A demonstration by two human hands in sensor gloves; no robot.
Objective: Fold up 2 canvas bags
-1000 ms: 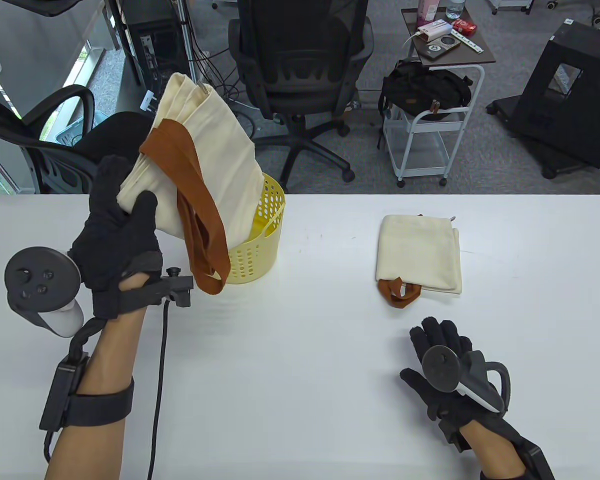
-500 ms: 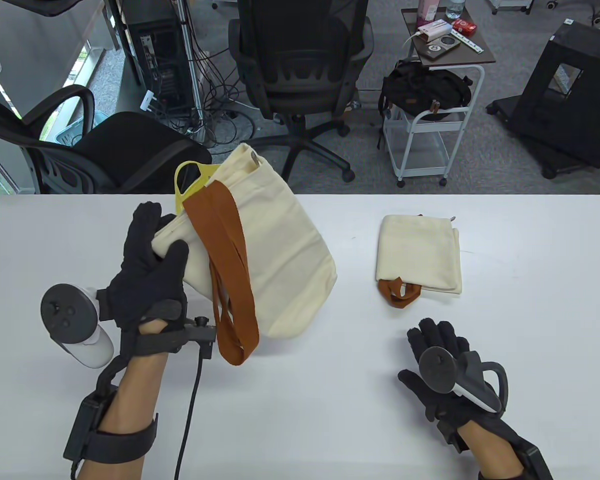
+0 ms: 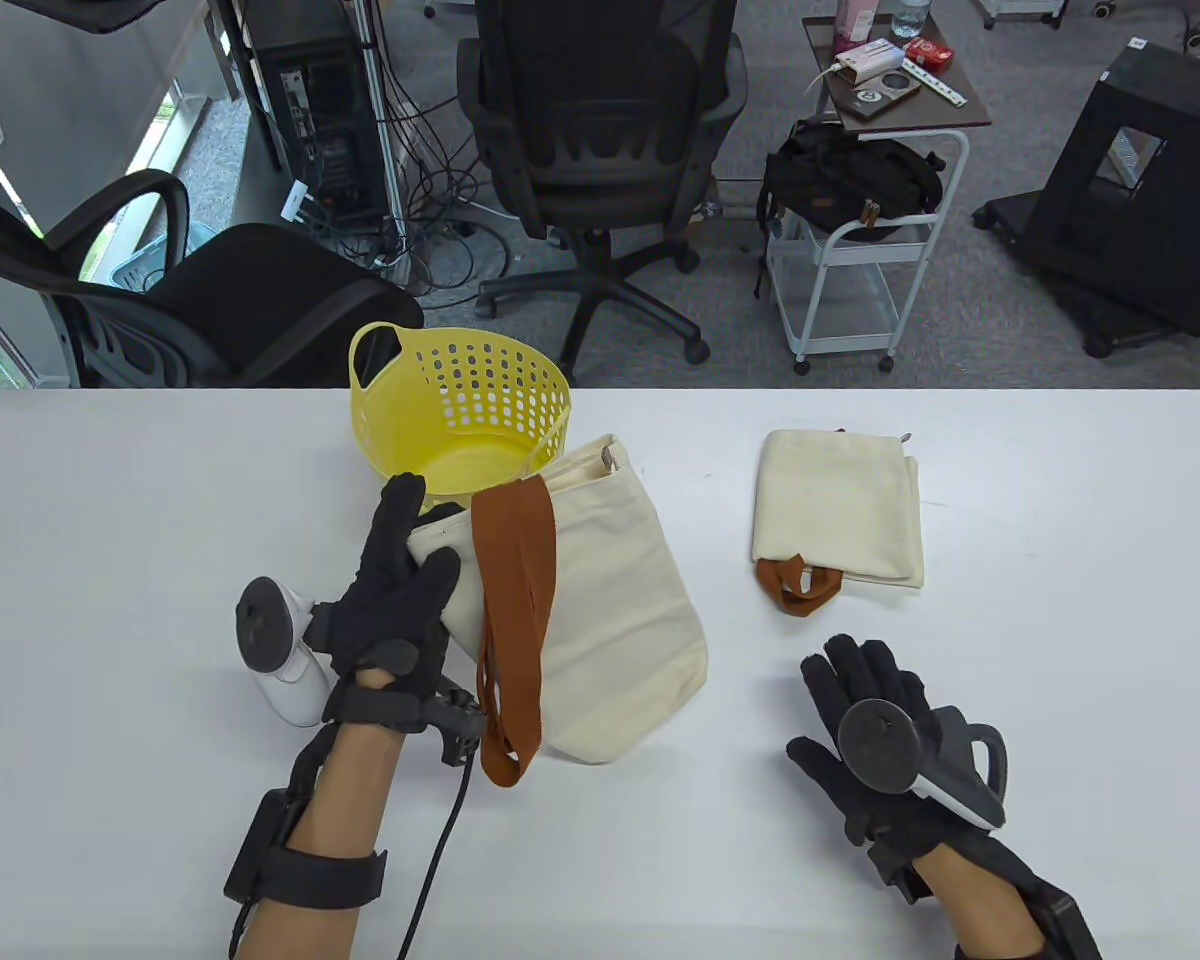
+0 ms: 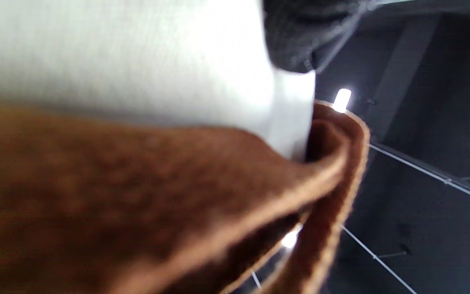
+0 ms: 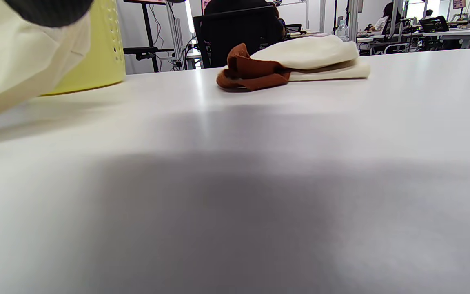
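Having come down out of the yellow basket (image 3: 460,420) since a second ago and now lying across the centre-left of the table (image 3: 1060,520), just below and right of that basket: the unfolded canvas bag (image 3: 610,610), carried there by the left hand (image 3: 390,610). Gripping the bag's upper-left corner at its open mouth, thumb on top and fingers curled behind the cloth, with the brown straps (image 3: 510,620) draping down over the bag's face toward the bottom of the frame. Filling the left wrist view with blurred cream cloth and brown strap (image 4: 145,196), so no finer grip detail there. Resting flat at the lower right, fingers spread and holding nothing: the right hand (image 3: 880,740), well apart from the left. Sitting at centre-right, just above the right hand, strap loops toward the bottom: the already folded bag (image 3: 838,505), seen again low across the table in the right wrist view (image 5: 300,61). Running its long axis from upper left to lower right, so pointing its closed bottom end toward the idle right hand; likely calling next for that hand, the nearer one to that end, to reach left and help flatten the bag before folding.
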